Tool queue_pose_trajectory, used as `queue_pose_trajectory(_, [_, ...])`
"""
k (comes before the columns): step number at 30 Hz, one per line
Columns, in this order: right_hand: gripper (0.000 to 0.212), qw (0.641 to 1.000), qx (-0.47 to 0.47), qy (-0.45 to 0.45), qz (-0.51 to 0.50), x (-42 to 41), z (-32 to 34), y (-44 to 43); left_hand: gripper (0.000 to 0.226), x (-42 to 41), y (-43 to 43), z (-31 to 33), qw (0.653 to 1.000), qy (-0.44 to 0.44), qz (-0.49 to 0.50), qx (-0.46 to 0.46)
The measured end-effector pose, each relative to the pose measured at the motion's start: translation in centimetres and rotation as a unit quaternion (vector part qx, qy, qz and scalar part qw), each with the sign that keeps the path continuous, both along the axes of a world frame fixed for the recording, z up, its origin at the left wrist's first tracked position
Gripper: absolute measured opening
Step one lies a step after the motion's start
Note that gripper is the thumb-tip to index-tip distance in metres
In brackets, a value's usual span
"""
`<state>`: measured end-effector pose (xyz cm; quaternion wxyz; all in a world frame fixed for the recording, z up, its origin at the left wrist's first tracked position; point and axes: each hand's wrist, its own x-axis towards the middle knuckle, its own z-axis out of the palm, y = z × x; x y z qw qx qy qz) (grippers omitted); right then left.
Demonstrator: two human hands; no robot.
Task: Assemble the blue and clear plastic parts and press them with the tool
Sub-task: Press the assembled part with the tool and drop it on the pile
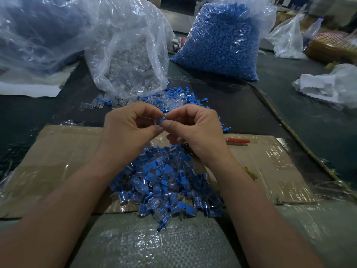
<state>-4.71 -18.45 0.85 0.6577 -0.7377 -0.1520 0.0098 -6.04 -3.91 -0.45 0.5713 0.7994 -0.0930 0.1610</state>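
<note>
Both hands meet above the cardboard sheet (58,151). My left hand (127,128) pinches a clear plastic part (156,122) that is mostly hidden by its fingers. My right hand (195,130) pinches a small blue part (161,120) and holds it against the clear one. Below my wrists lies a heap of assembled blue-and-clear pieces (164,186). Loose blue and clear parts (173,97) are scattered beyond my hands. A red-handled tool (237,141) lies on the cardboard to the right of my right hand.
An open bag of clear parts (131,60) stands behind the loose parts, with a full bag of blue parts (222,39) to its right. A large plastic bag (38,31) fills the far left. More bags (332,84) lie at the right. Woven sacking (154,246) covers the near edge.
</note>
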Motion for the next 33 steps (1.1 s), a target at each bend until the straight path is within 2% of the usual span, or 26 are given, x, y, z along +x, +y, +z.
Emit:
queue_pose_trajectory(4, [0.018, 0.999, -0.018, -0.033, 0.006, 0.29, -0.17, -0.27, 0.032, -0.05, 0.22, 0.19, 1.0, -0.023, 0.001, -0.005])
queue_pose_trajectory(7, [0.024, 0.998, 0.01, -0.043, 0.035, 0.31, -0.18, -0.35, 0.029, -0.03, 0.25, 0.23, 0.999, -0.03, 0.005, 0.014])
queue_pose_trajectory(11, [0.024, 0.996, 0.048, -0.04, 0.068, 0.29, -0.31, -0.36, 0.032, 0.1, 0.23, 0.09, 0.999, -0.006, 0.0, -0.032])
queue_pose_trajectory(16, [0.025, 0.996, 0.047, -0.055, 0.044, 0.33, -0.47, -0.22, 0.026, 0.07, 0.09, 0.11, 0.999, 0.009, -0.012, -0.031])
queue_pose_trajectory(18, [0.025, 0.997, 0.037, -0.063, 0.034, 0.31, -0.51, -0.12, 0.029, 0.2, 0.28, 0.26, 0.999, 0.026, -0.026, -0.038])
queue_pose_trajectory(20, [0.026, 0.997, 0.026, -0.066, 0.031, 0.29, -0.55, -0.17, 0.027, 0.35, 0.61, 0.56, 0.99, 0.072, -0.058, -0.109])
queue_pose_trajectory(23, [0.026, 0.997, 0.01, -0.071, 0.038, 0.2, -0.58, -0.28, 0.01, 0.39, 0.82, 0.89, 0.965, 0.144, -0.093, -0.197])
queue_pose_trajectory(27, [0.03, 0.996, 0.0, -0.078, 0.045, 0.11, -0.57, -0.3, 0.019, 0.23, 0.76, 0.94, 0.962, 0.162, -0.106, -0.194])
queue_pose_trajectory(33, [0.038, 0.993, -0.026, -0.096, 0.056, 0.07, -0.42, -0.57, 0.007, 0.39, 0.58, 0.86, 0.964, 0.158, -0.095, -0.192])
